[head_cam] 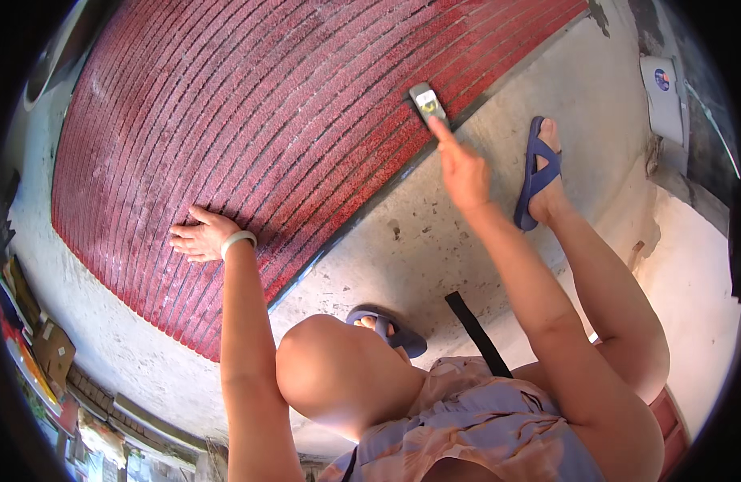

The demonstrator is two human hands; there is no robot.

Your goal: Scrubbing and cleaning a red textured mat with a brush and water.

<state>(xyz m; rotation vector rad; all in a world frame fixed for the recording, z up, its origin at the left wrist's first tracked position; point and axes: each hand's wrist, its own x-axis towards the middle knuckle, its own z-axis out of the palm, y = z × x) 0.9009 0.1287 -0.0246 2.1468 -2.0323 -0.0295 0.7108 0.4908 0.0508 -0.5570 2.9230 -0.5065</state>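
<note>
A large red ribbed mat [244, 114] lies on the concrete floor. My left hand [206, 235], with a pale bangle on its wrist, rests palm down on the mat, fingers spread and holding nothing. At the mat's near edge lies a smartphone [428, 105] with its screen lit. The index finger of my right hand [461, 169] points at the phone's lower end and appears to touch it. The other fingers of that hand are curled, with nothing seen in them.
Blue sandals [534, 181] are on my feet, one right of the phone, one below the mat's edge. A black strap [476, 331] hangs by my clothing. A cardboard box [54, 355] stands at the far left, a white container [663, 102] at the upper right.
</note>
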